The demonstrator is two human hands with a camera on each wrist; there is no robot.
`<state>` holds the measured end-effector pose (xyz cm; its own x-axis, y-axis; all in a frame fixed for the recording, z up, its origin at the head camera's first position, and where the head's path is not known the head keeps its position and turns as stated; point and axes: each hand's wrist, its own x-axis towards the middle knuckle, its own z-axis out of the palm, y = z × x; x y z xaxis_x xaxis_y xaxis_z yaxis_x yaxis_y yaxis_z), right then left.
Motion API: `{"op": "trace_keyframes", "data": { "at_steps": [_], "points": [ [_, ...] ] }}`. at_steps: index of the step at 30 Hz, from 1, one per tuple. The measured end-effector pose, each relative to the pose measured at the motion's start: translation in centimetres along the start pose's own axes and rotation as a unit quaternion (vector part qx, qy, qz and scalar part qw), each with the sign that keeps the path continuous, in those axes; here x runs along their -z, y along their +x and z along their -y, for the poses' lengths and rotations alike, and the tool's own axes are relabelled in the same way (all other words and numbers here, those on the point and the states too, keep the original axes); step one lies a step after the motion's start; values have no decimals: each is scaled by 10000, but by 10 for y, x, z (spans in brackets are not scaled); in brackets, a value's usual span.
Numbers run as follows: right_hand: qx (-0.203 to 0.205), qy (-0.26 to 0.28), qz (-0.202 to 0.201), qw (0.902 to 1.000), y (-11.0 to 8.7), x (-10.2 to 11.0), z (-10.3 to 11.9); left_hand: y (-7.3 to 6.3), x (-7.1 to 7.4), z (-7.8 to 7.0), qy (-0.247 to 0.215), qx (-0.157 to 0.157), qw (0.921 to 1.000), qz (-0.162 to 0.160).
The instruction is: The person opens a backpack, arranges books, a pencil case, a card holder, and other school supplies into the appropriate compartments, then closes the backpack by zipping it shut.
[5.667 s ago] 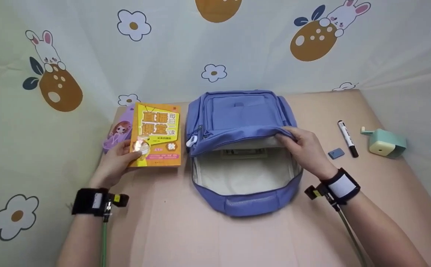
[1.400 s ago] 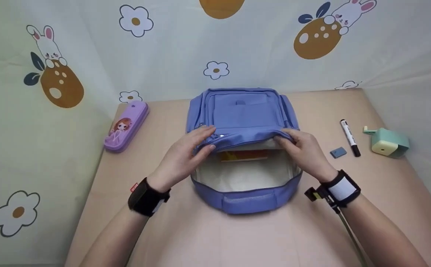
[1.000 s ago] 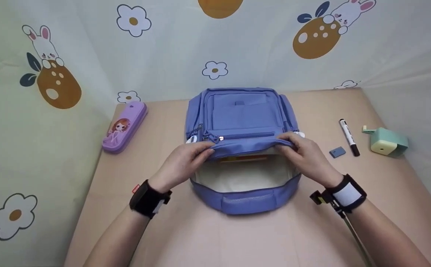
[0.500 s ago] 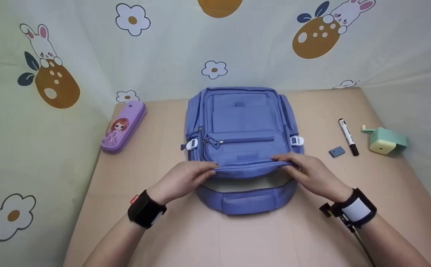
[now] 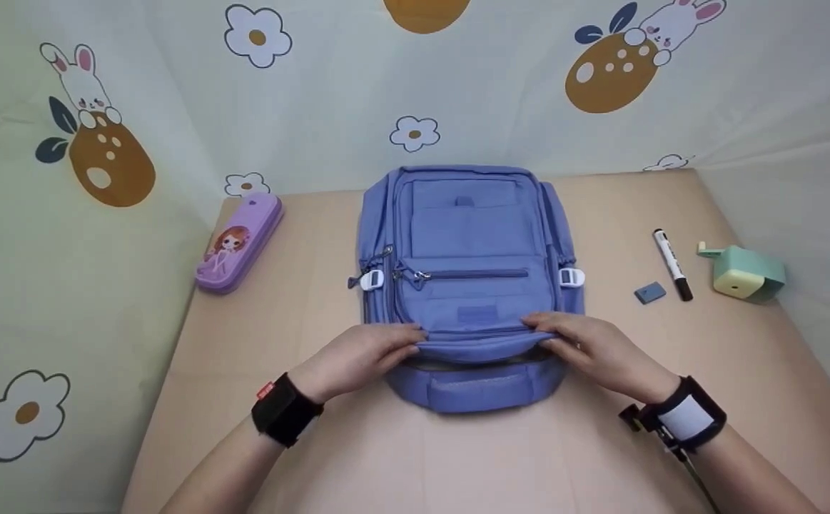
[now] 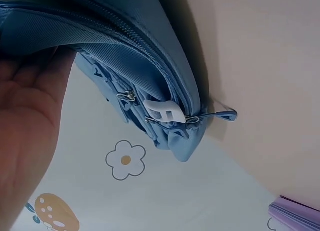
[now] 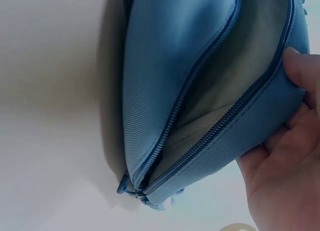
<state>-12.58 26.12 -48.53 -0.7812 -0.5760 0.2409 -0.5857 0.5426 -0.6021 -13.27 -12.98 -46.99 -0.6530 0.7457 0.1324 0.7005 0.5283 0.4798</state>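
A blue backpack [image 5: 468, 228] lies on its back on the table, its top opening facing the person. My left hand [image 5: 357, 357] pinches the left part of the front flap's edge between thumb and fingers. On the right part of the same edge, my right hand [image 5: 593, 350] pinches the fabric; the right wrist view shows the thumb over the zipper edge [image 7: 240, 101] and the fingers beneath. Between flap and back panel a narrow gap stays unzipped. In the left wrist view, zipper pulls [image 6: 220, 115] hang near a white buckle [image 6: 165, 111]. The bag's contents are hidden.
A purple pencil case [image 5: 240, 243] lies at the table's left. To the right are a blue eraser [image 5: 649, 293], a black-and-white marker [image 5: 671, 264] and a green pencil sharpener [image 5: 746, 273]. Patterned cloth [image 5: 315, 107] stands behind and at both sides.
Earlier the left hand held an orange book beside the bag; the book was later seen inside. Both hands have since drawn the flap down toward the person, narrowing the opening.
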Motion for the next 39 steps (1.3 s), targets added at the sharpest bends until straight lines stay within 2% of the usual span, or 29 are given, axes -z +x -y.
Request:
{"op": "trace_keyframes", "data": {
  "at_steps": [5,11,17,24,34,39],
  "points": [
    [6,-58,164,9998,-2,-5,-3,0,-5,3,131,-174,9996,190],
    [-38,-24,415,9991,-5,-9,-8,0,-9,5,126,-167,9991,363],
    [0,107,526,9986,-6,-12,-11,-1,-11,5,25,-256,9990,377],
    [41,-4,694,9976,-7,-14,-12,-1,-13,7,108,-411,9984,364],
    [77,-487,471,9977,-3,-17,-4,-3,-14,5,209,-401,9983,368],
    [97,-645,579,9962,0,-13,-1,-5,-11,5,-21,-197,9992,343]
  ]
}}
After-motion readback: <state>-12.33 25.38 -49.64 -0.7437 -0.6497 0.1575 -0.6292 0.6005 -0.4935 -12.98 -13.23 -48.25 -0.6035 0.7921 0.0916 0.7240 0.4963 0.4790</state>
